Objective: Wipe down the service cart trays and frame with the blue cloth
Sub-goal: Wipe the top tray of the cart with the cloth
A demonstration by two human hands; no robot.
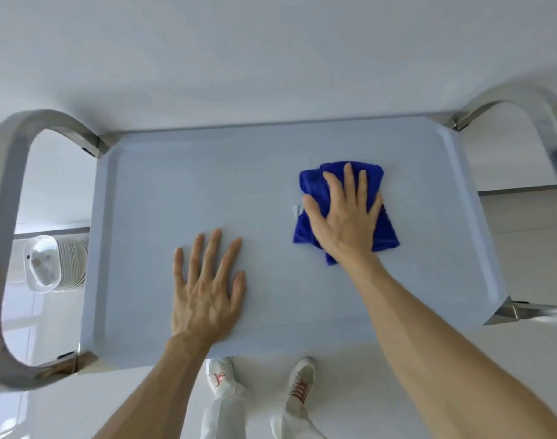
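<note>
The cart's pale blue top tray (163,191) fills the middle of the view. A folded blue cloth (312,185) lies on its right half. My right hand (343,217) presses flat on the cloth with straight, spread fingers. Flat on the bare tray near its front edge rests my left hand (207,289), fingers spread, holding nothing. The shiny metal frame shows as a curved handle on the left (8,191) and another on the right (543,122).
A stack of white dishes (53,264) sits on a lower level, seen through the left handle. A white wall rises right behind the cart. Below the tray's front edge my feet in white shoes (299,384) stand on a pale tiled floor.
</note>
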